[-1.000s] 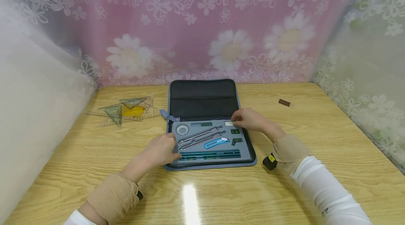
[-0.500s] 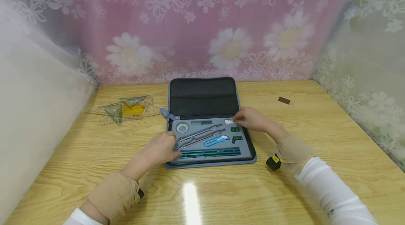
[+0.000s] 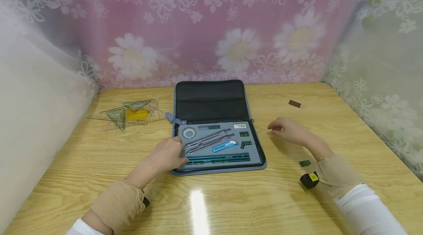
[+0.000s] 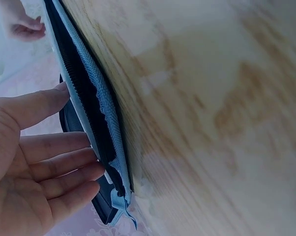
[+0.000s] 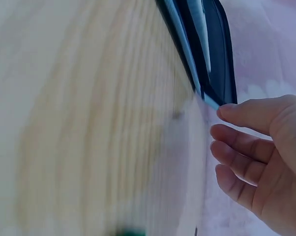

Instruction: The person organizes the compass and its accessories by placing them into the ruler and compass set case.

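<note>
Table (image 3: 264, 202) with a wood grain spans your view, and the zip case (image 3: 218, 171) sits at its middle, its lid (image 3: 211, 106) laid back to the far side. The grey tray (image 3: 255, 154) fills the case's near half. Your left hand (image 3: 167, 154) rests at the tray's left edge, thumb over the rim, fingers fairly straight and pinching nothing that shows. Your right hand (image 3: 286, 131) hangs just right of the case, thumb and fingers loosely apart, with nothing seen in it.

As far as you can judge, the tray is largely filled: pencils (image 3: 218, 157) along the near side, compasses (image 3: 209, 138) slanting across the middle, a blue cutter (image 3: 225, 146), a ring (image 3: 189, 133) at far left, an eraser (image 3: 239, 126) at far right and a dark green block (image 3: 243, 134) just nearer than it. Outside lie the rulers (image 3: 155, 118) and set squares (image 3: 117, 117) at left, a brown strip (image 3: 295, 103) at far right and a small green piece (image 3: 305, 163) near your right wrist; these and the unclosed lid look like what is left.
</note>
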Available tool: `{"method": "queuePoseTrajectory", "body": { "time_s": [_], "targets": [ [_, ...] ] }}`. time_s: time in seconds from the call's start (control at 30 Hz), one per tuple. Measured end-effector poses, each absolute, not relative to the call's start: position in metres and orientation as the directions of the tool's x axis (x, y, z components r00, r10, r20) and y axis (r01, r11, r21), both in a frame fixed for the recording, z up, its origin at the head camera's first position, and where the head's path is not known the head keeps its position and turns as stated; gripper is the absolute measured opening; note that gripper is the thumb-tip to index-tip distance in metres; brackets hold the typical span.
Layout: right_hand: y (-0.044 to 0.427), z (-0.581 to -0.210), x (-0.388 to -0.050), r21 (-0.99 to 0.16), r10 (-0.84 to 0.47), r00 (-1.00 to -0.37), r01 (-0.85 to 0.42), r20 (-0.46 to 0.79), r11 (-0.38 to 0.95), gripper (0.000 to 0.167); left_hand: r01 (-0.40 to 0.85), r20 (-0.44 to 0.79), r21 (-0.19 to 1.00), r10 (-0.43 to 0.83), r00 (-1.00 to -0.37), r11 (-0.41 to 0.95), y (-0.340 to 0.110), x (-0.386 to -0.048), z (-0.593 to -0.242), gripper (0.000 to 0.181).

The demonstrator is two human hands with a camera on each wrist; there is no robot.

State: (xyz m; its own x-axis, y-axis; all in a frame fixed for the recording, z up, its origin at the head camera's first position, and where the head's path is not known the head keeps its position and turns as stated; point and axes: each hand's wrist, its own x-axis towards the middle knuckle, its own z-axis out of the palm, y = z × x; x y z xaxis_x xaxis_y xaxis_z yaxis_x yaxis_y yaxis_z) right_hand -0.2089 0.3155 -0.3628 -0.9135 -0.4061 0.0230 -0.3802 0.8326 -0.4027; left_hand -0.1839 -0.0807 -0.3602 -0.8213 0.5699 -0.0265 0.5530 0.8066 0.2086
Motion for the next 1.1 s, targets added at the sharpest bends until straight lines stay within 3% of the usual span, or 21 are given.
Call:
{"method": "queuePoseTrajectory", "body": {
  "time_s": [0.6,0.87,1.1],
  "targets": [
    [0.380,-0.360,-0.138,-0.344,-0.343,-0.937,-0.301,-0.069,0.890,0.015,0.543,-0.051,0.216,0.565,-0.823,0.811,-0.080,-0.183,-0.360,0.022],
    [0.386,-0.368,-0.126,-0.399,-0.378,-0.920,-0.310,-0.102,0.863,0.031,0.540,-0.062,0.202,0.561,-0.825,0.817,-0.080,-0.184,-0.359,0.024],
    [0.384,-0.374,-0.134,-0.422,-0.471,-0.881,-0.415,-0.033,0.806,0.012,0.541,-0.062,0.199,0.561,-0.825,0.817,-0.079,-0.184,-0.358,0.024]
  ]
}}
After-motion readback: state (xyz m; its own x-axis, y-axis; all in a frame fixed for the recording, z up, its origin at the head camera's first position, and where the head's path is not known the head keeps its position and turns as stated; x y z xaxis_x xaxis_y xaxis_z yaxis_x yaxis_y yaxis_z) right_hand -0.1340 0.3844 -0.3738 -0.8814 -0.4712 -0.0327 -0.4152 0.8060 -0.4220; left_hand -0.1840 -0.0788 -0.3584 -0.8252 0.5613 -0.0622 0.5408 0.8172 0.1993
